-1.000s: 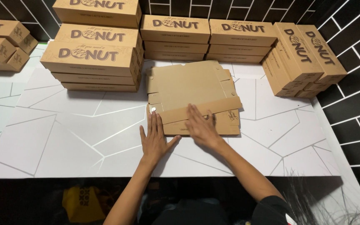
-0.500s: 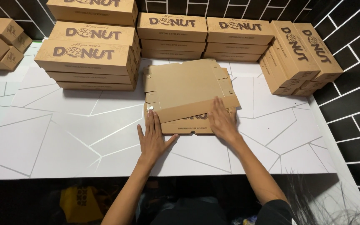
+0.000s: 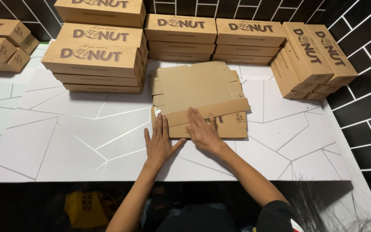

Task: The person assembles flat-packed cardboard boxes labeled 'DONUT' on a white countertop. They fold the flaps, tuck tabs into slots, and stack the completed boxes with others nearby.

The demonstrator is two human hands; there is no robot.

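Observation:
A flat, unfolded brown cardboard box blank [image 3: 194, 86] lies on the white table [image 3: 65, 137], with its near flap [image 3: 211, 112] folded up over itself. My left hand [image 3: 159, 141] lies flat with fingers spread at the blank's near left corner, fingertips on the cardboard. My right hand [image 3: 202, 131] presses palm-down on the middle of the folded near flap, fingers together. Neither hand grips anything.
Stacks of closed brown printed boxes stand behind: a tall pile at back left [image 3: 97, 47], a low row at back centre [image 3: 213, 36], leaning boxes at right [image 3: 312, 58], and more at far left [image 3: 1, 41]. Black tiled wall [image 3: 366, 56] bounds the back and right.
My right hand slid right along the folded flap, then came back left to its middle. My left hand stayed at the near left corner.

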